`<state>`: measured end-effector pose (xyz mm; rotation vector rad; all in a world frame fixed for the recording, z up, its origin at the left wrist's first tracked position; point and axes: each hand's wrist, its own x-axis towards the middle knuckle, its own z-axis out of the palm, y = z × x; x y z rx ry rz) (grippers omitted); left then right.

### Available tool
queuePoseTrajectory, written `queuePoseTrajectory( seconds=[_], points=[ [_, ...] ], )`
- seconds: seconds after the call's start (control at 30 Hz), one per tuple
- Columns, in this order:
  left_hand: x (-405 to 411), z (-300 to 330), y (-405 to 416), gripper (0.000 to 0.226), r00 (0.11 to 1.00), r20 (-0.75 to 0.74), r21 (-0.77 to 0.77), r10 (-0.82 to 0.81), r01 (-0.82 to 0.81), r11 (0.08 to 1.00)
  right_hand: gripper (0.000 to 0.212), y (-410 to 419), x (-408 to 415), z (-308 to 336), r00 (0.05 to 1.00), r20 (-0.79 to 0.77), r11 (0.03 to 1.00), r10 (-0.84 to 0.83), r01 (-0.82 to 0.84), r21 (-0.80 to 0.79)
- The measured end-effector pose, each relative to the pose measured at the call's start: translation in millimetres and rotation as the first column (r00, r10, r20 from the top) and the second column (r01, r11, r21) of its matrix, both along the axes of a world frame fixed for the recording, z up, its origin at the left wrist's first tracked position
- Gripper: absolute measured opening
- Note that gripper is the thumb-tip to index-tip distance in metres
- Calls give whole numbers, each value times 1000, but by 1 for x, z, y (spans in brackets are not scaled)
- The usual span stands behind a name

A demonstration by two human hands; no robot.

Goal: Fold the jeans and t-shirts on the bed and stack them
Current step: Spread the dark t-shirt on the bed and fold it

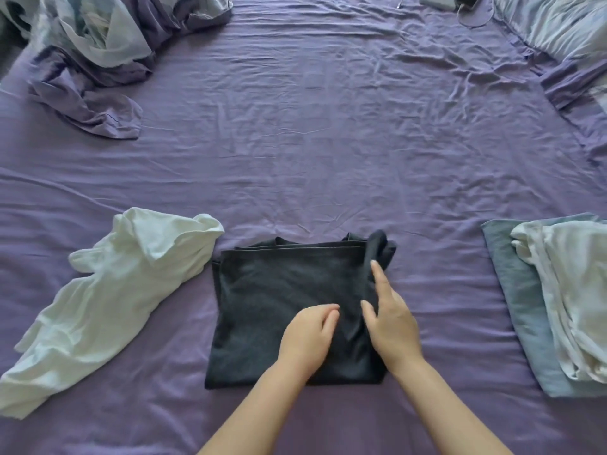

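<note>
Dark t-shirt (279,307): we see it folded, flat on the bed (328,142) at the near edge.
Left hand (307,336): fingers curled, knuckles pressing the shirt; we cannot tell whether it pinches cloth.
Right hand (391,318): fingers straight, resting on the shirt's right side.
White t-shirt (108,303): crumpled, toward the near left corner.
Stack (555,307): toward the near right corner.

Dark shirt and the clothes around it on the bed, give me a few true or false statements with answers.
1. Both hands rest on the dark shirt. True.
2. The white shirt to the left is neatly folded. False: it lies crumpled.
3. A white garment lies on top of a blue one to the right. True.
4. The bed sheet is green. False: it is purple.
5. The right hand holds the white shirt. False: its fingers lie straight on the dark shirt.
</note>
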<state>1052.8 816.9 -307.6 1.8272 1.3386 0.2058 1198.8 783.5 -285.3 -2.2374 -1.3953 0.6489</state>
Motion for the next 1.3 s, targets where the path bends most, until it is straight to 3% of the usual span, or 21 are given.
queuePoseTrajectory(
  seconds=[0.07,0.13,0.17,0.23,0.3,0.37,0.5,0.57,0.7,0.8,0.9,1.03,1.1,1.23,1.3],
  points=[
    [-4,8,11,30,951,179,-252,253,-204,946,70,8,-22,5,978,-190,997,82,-79,21],
    [-10,12,15,31,880,255,-473,401,-248,845,64,14,-42,7,886,-441,988,140,-157,-2],
    [-14,12,15,35,873,245,-509,422,-255,822,62,15,-47,5,859,-480,979,178,-206,-7],
    [-22,9,11,51,908,185,-470,376,-255,845,63,23,-47,-2,904,-294,947,311,-322,13],
    [-25,5,3,70,956,117,-352,268,-213,912,71,38,-34,-8,861,91,866,500,-497,-55],
    [-23,1,-4,80,979,54,-243,199,-180,953,79,59,-24,-6,657,318,727,684,-654,-212],
    [-25,-4,-12,78,972,2,-171,237,-233,957,60,104,-29,-3,220,398,417,891,-744,-522],
    [-34,-4,-12,68,949,33,-225,315,-300,927,55,122,-34,-2,151,402,384,903,-700,-602],
    [-61,2,-5,33,922,41,-249,386,-365,897,36,144,-39,8,237,397,445,887,-673,-591],
    [-89,9,-1,17,898,31,-187,438,-426,885,25,148,-57,16,375,362,506,853,-760,-406],
    [-120,11,-4,16,879,-23,-221,476,-469,855,21,151,-88,18,427,313,507,848,-826,-247],
    [-158,8,-6,19,805,19,-428,593,-529,733,22,157,-128,8,472,217,507,854,-850,-144],
    [-173,4,-5,18,777,29,-451,629,-552,701,28,160,-141,-2,503,208,534,839,-836,-129],
    [-184,-9,-5,19,809,-73,-349,583,-569,745,76,153,-155,-25,617,238,657,750,-736,-163],
    [-181,-13,-4,22,815,-114,-286,568,-574,767,87,143,-151,-32,693,304,749,654,-648,-134]
  ],
)
